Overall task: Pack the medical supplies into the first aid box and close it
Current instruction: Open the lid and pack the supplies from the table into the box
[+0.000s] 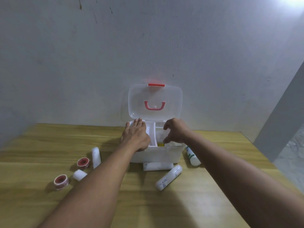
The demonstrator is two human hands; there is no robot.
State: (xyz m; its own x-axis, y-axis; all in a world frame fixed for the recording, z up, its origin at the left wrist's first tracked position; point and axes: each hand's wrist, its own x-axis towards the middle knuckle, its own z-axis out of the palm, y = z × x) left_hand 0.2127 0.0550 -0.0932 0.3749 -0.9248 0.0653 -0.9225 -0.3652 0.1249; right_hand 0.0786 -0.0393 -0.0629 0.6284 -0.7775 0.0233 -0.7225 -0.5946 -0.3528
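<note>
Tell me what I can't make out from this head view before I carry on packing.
- Left part of the first aid box: hidden under the left hand.
- Right compartment contents: the right hand covers them; only a yellow item peeks out, unidentifiable.
- Right grip: fingers curl, but whether they hold anything can't be told.
- Print on the long roll: too small and blurred.
- Bottle: upper end behind the right forearm.

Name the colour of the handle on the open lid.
Pinkish red handle, seen through the clear lid in the head view.

Box (158, 155) contents mostly hidden behind hands; yellow item (160, 144) unidentifiable.
</note>
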